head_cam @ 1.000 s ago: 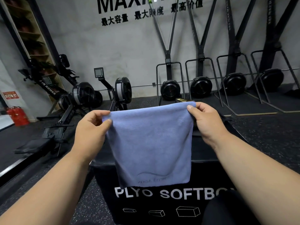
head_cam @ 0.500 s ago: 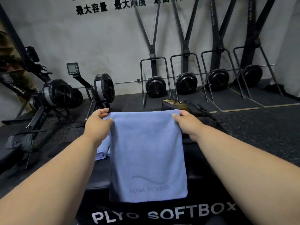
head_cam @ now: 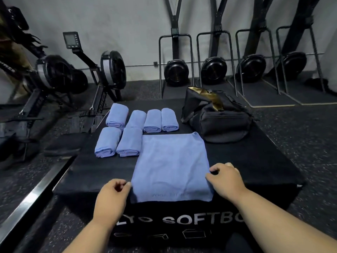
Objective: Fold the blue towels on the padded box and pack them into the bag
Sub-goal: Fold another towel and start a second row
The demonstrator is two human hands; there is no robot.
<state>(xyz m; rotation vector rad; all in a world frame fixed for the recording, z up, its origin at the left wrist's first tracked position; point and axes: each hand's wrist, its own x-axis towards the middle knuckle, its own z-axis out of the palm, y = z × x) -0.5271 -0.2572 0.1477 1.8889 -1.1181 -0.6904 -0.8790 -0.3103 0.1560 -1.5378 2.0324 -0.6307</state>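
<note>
The blue towel (head_cam: pixel 170 167) is laid flat for folding; its near corners seem pinched by the left hand (head_cam: pixel 112 196) and the right hand (head_cam: pixel 225 177), fingers curled; the bag (head_cam: pixel 217 117) is kept beyond the fingers.

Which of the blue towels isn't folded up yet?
The big flat towel nearest the person, held at its near edge by both hands. The six others behind it are already folded into small bundles.
</note>
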